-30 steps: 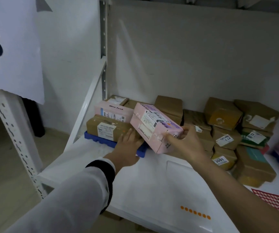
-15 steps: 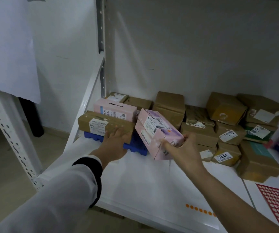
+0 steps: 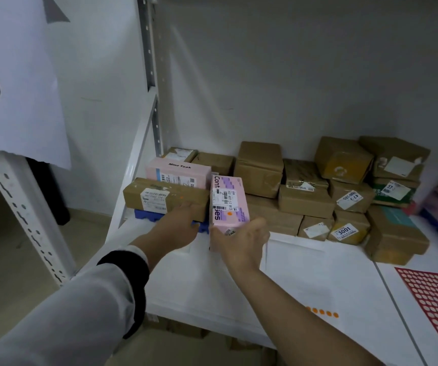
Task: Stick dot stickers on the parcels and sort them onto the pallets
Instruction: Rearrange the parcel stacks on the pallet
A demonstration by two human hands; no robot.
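The pink parcel (image 3: 228,204) sits in the middle of the frame, lengthwise away from the camera, label side up, with an orange dot sticker (image 3: 229,213) on top. The right hand (image 3: 239,241) grips its near end, fingers curled round it. Its left side lies against the right end of a brown parcel (image 3: 165,198) that rests on the blue pallet (image 3: 146,216); whether the pink parcel rests on the pallet is hidden. The left hand (image 3: 181,223) lies open, its fingers fairly straight against the brown parcel's front. Behind that parcel stands a second pink box (image 3: 178,173). A pile of brown parcels (image 3: 305,202) fills the centre right of the white shelf (image 3: 318,273). A strip of orange dots (image 3: 322,312) lies lower right, and a red sticker sheet (image 3: 434,294) at the right edge.
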